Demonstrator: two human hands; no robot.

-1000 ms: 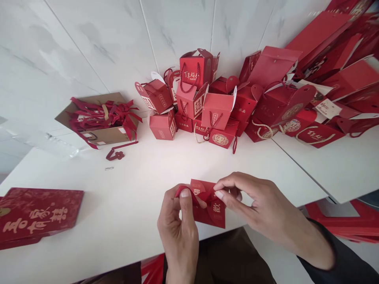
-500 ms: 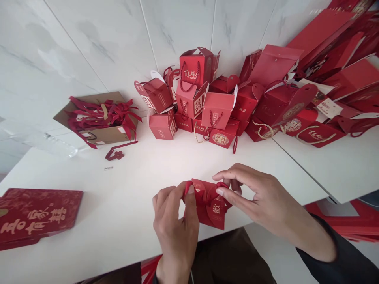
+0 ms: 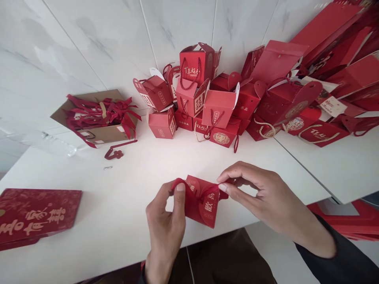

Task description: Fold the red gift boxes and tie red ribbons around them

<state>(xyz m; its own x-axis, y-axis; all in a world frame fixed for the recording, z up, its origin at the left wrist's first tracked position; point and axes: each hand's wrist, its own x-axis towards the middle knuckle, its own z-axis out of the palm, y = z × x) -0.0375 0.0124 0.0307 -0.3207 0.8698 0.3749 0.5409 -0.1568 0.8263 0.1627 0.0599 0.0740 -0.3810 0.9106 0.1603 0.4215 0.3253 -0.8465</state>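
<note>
1. The small red box (image 3: pixel 197 211), printed with pale characters, lies between the two hands, near the front edge of the white table (image 3: pixel 124 228).
2. The left hand (image 3: pixel 166 223) is at the box's left side, thumb and forefinger pinching a loop of the red ribbon (image 3: pixel 210 190) just beside the box's upper left corner.
3. The right hand (image 3: pixel 260 193) is to the right of the box, with thumb and forefinger tips pressed together on another part of the ribbon, by the box's right edge.
4. The ribbon crosses the top of the box between the two pinches; whether it is knotted there I cannot tell.
5. Beyond the hands, well apart from them, stand the stacked red gift boxes (image 3: pixel 219 108).
6. Farther left are an open cardboard box (image 3: pixel 115 136) holding red ribbons and, nearer the front, a large red bag (image 3: pixel 41 213) lying flat.
</note>
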